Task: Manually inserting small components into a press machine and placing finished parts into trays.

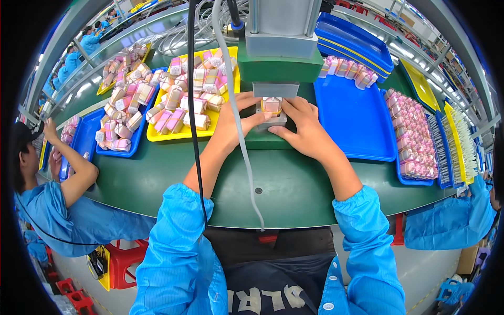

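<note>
A small wrapped block in pink and white, banded with yellow (271,105), sits in a metal fixture (274,122) under the press head (275,90). My left hand (235,123) comes in from the left, its thumb and fingers closed on the block's left side. Around the fixture's right side curls my right hand (306,128). Its thumb lies along the fixture's front edge and its fingers reach beside the block. The fingertips of both hands are partly hidden near the press.
Yellow (173,137) and blue (127,154) trays of similar blocks stand left. On the right is a blue tray (357,126) with a row of blocks at its far end, beside a packed tray (415,136). A black cable (194,105) and grey hose (239,113) hang ahead. A co-worker (58,199) sits left.
</note>
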Tool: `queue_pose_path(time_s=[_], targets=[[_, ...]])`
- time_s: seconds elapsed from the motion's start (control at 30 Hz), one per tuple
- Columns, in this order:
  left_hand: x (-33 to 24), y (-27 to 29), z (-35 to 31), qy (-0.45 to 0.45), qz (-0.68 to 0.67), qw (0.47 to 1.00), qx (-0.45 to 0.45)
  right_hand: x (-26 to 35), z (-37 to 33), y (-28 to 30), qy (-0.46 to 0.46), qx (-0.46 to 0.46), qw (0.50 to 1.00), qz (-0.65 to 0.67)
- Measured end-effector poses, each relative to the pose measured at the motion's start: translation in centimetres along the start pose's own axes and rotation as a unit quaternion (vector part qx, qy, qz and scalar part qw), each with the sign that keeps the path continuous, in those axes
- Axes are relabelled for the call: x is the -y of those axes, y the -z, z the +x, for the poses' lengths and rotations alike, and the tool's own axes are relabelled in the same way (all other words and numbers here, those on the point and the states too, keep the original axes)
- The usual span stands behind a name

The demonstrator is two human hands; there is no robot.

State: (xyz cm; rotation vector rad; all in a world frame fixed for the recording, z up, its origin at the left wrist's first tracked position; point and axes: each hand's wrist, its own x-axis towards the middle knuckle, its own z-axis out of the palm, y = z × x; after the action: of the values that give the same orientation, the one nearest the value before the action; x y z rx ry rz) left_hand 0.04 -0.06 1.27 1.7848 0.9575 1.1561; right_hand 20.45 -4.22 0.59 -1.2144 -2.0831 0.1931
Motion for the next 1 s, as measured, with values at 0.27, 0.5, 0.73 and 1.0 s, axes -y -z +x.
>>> queue_pose_path(time_s=[0.27,0.5,0.73,1.0], targets=[[-0.2,0.2,-0.1,-0.015,0.008,1.0,0.018,0.2,0.1,0.1,0.003,0.012,1.0,0.015],[0.1,-0.1,0.1,-0.043,0.032,0.998,0.016,0.1,0.0,0.2,-0.002,0.021,1.0,0.022],[0.7,-0.4,0.2,-0.056,0.046,0.997,0.005,-2.1,1.2,4.6,-0.022,0.125,0.982,0.14],[2.4,3.8,2.2,0.058,-0.206,0.965,-0.15,-14.6,7.1,4.6,-0.072,-0.161,0.951,-0.254]])
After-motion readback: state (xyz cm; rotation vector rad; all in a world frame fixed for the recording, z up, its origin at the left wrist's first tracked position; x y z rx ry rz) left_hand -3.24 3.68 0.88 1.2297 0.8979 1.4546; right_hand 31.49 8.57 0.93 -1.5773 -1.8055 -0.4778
